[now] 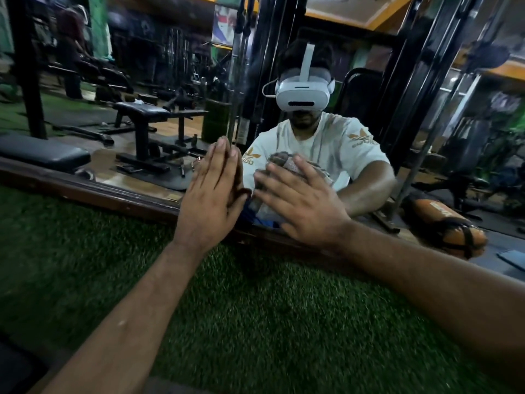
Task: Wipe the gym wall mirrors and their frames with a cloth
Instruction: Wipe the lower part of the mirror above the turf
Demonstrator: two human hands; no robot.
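Observation:
A large wall mirror (147, 89) reaches down to the floor, and its dark wooden frame (108, 193) runs along the bottom edge. My left hand (210, 200) lies flat on the glass just above the frame, fingers straight and together, holding nothing. Right beside it, my right hand (304, 206) has its fingers spread and presses a grey cloth (262, 209) against the mirror. Most of the cloth is hidden under that palm. The glass reflects a person in a white shirt and both hands.
Green artificial turf (227, 308) covers the floor from me up to the frame. The mirror reflects weight benches (142, 112), black machine posts and an orange bag (446, 231) low on the right.

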